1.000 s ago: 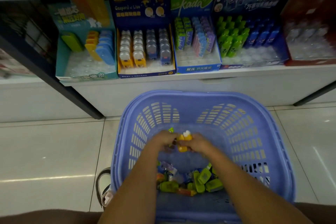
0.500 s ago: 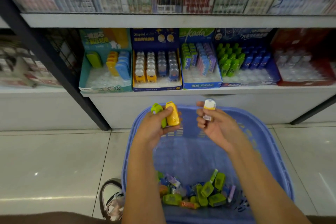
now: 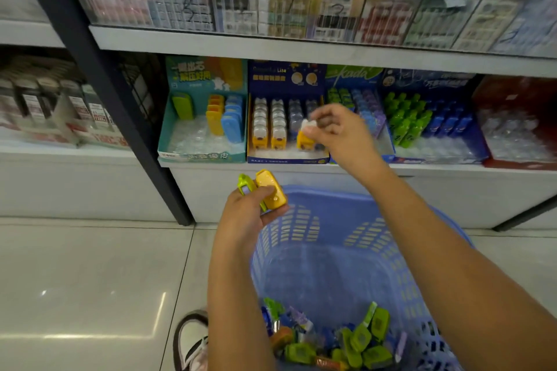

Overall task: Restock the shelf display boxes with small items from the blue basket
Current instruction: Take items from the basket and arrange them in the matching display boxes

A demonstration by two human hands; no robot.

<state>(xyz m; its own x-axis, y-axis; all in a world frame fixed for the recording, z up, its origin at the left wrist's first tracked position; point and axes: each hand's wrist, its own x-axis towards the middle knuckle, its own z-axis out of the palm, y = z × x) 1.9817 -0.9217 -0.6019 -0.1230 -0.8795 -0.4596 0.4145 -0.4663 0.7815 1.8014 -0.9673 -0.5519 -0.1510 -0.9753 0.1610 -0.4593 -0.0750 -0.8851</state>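
Two items crowd my left hand (image 3: pixel 247 214), fingers clamped on both above the blue basket (image 3: pixel 331 265) rim; either could slip back in. My right hand (image 3: pixel 337 132) pinches a yellow piece (image 3: pixel 304 137) over the navy display box (image 3: pixel 286 156) beyond the basket, and I judge a crooked push could topple neighbouring rows.

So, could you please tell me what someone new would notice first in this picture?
Probably the blue basket on the floor, with small colourful items piled at its bottom. Above it, the right hand pinches a yellow-and-white item at the dark blue display box on the shelf, while the left hand grips a yellow item and a green one.
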